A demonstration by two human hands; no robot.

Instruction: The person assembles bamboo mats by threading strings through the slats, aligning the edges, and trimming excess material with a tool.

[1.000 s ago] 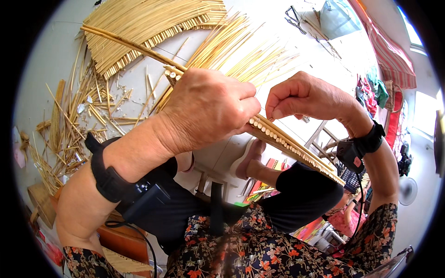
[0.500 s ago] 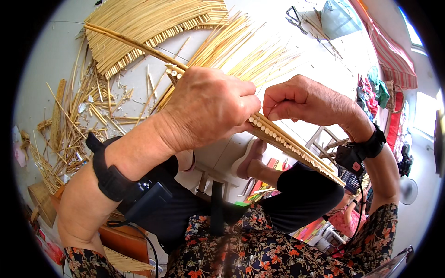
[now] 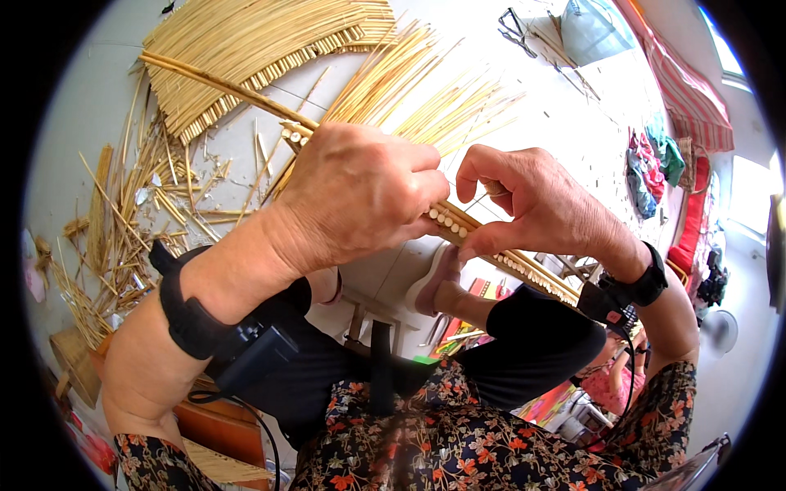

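Note:
A long narrow row of straw-coloured plant stalks [image 3: 532, 271], with pale round cut ends along its side, runs slantwise from upper left to lower right in front of me. My left hand [image 3: 360, 192] is closed around its upper part, fingers curled over. From beyond that hand, a pair of long thin stalks [image 3: 221, 83] sticks out to the upper left, above a few cut ends. My right hand [image 3: 536, 204] is at the row's middle, thumb by the cut ends and bent forefinger apart from the thumb. Nothing shows pinched between them.
A curved mat of joined stalks [image 3: 246, 49] lies on the floor at far left, with loose stalks [image 3: 409, 86] beside it. Scraps and broken stalks [image 3: 155, 188] litter the left. A bluish container [image 3: 596, 33] stands at far right. Another person [image 3: 610, 385] sits at lower right.
My right hand has opened from a pinch; its thumb and forefinger have spread, and the thumb has moved down along the row. My left hand keeps its grip, shifted slightly left.

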